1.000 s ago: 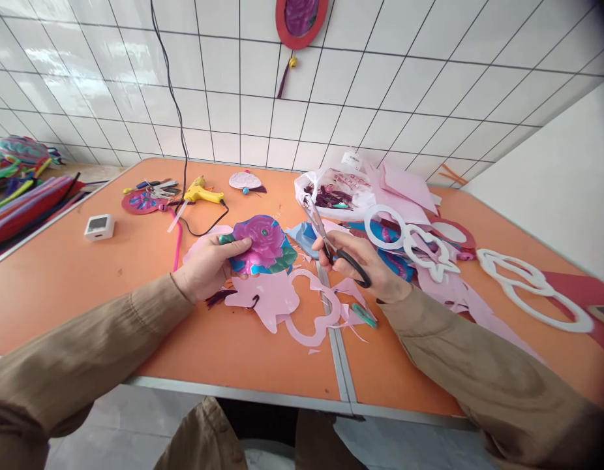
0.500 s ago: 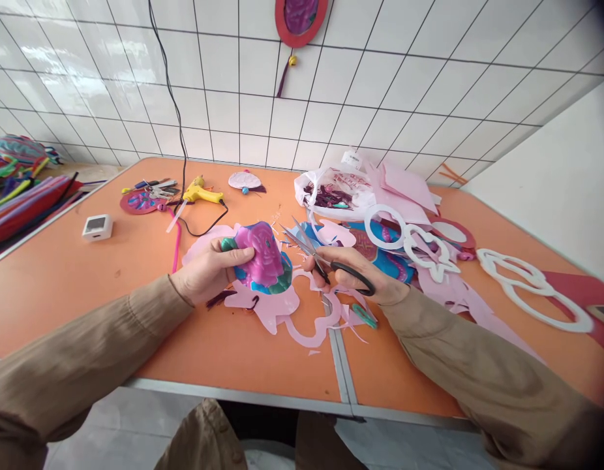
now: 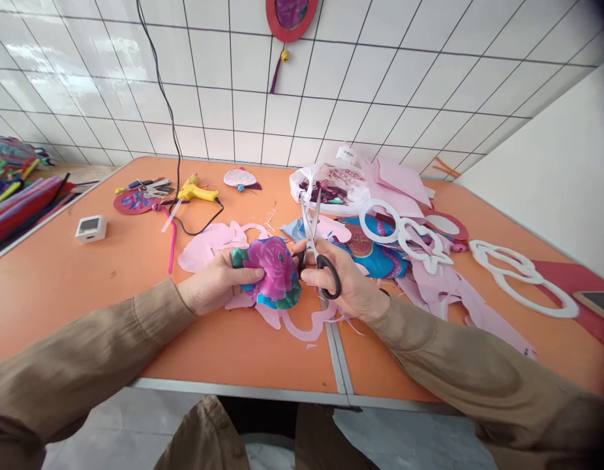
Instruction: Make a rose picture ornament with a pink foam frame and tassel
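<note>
My left hand (image 3: 216,279) grips a fabric flower cutout (image 3: 271,261), magenta with green leaves and blue edges, thumb on its front. Close to its right edge, my right hand (image 3: 338,271) holds black-handled scissors (image 3: 312,225), fingers in the loops. The blades point up and away, slightly parted, with nothing visible between them. Beneath both hands lie pink paper cutouts (image 3: 211,243) and a curvy pink outline (image 3: 302,329). Blue patterned fabric (image 3: 375,251) lies just beyond my right hand.
At the back left are a yellow glue gun (image 3: 197,190), its cord, and keys (image 3: 158,189). A small white device (image 3: 91,228) sits left. Farther right are a plastic bag of tassels (image 3: 353,186), white ring frames (image 3: 380,220) and pink scraps (image 3: 439,287). The table's metal edge (image 3: 233,390) runs along the front.
The flower cutout has opened flatter toward me and shifted slightly right. My right hand has turned the scissors from pointing left to pointing up, bringing them nearer the flower.
</note>
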Tool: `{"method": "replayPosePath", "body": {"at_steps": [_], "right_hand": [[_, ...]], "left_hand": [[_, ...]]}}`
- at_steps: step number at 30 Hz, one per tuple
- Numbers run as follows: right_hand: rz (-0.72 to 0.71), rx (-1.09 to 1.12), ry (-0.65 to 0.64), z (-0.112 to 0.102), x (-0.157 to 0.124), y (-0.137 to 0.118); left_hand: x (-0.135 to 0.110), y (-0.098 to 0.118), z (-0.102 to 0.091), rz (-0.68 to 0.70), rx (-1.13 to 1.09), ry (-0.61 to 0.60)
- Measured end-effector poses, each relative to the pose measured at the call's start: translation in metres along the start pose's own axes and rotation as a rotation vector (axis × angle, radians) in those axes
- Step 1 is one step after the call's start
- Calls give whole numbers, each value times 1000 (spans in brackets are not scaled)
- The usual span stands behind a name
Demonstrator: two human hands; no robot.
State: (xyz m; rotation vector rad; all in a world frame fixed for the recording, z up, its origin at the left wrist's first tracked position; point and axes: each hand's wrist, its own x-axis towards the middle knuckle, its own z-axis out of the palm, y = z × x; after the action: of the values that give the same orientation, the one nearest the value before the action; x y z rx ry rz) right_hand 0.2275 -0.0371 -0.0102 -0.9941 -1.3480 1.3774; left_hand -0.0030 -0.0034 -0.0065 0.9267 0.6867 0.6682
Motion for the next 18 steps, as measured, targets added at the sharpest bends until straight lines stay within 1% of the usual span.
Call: {"method": "replayPosePath", "body": {"at_steps": [3, 7, 9, 12, 15, 18], "right_hand": [[-11, -59, 101, 8, -3, -4], [-56, -156, 113, 12, -7, -12], [-83, -186, 114, 13, -8, -15], [-85, -183, 108, 13, -9, -17], [-75, -155, 89, 8, -9, -18], [-54, -144, -3, -4, -8, -19]], "left_hand": [[0, -2, 2, 18, 47, -8], [-1, -3, 6, 77, 202, 22], [-2, -3, 9, 125, 277, 86], [-3, -3, 12, 192, 360, 202], [-4, 1, 10, 212, 345, 246], [-5, 8, 7, 224, 229, 267]]}}
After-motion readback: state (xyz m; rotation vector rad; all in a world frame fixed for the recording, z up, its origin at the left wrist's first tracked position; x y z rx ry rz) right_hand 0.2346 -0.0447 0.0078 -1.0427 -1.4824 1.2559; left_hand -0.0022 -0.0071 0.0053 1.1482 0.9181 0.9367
